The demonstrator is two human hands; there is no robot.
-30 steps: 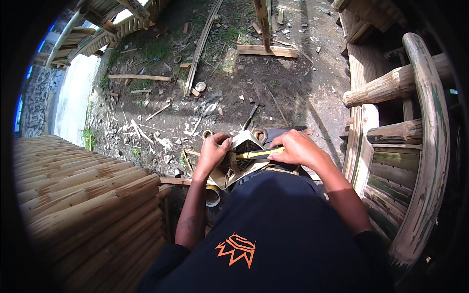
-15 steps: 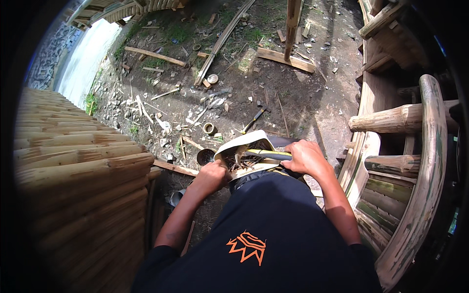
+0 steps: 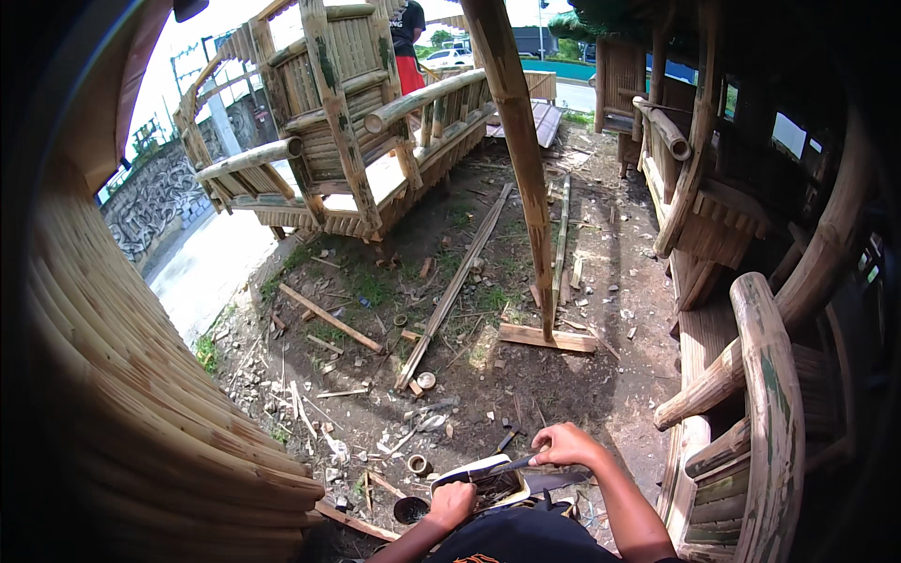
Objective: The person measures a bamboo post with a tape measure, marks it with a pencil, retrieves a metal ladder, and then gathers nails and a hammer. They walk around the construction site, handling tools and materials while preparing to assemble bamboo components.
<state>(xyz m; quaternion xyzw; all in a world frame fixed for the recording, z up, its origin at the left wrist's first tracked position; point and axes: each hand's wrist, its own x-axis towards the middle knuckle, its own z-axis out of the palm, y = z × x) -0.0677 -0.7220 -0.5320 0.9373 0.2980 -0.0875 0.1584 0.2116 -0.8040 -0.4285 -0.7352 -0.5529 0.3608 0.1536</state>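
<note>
At my waist, low in the picture, is an open white container [image 3: 514, 492] with a dark inside. My left hand [image 3: 452, 505] is closed on its near left rim. My right hand [image 3: 569, 445] is raised over its right side, closed on the end of a long, slim dark tool [image 3: 511, 466] that slants down into the container; its kind cannot be made out. A flat dark blade-like piece [image 3: 556, 481] juts out to the right of the container. A hammer [image 3: 508, 437] lies on the ground just beyond.
A bamboo wall [image 3: 160, 375] rises on my left and a bamboo railing [image 3: 770, 413] on my right. Ahead, a slanting post [image 3: 516, 169] stands on a wooden block [image 3: 547, 338]. Bamboo strips [image 3: 457, 286] and scraps litter the dirt. A person [image 3: 407, 38] stands behind a bamboo hut [image 3: 347, 131].
My view has tilted up, showing the hut and the person. My right hand has risen from the container's right edge, now with the dark tool; my left hand stays at the rim.
</note>
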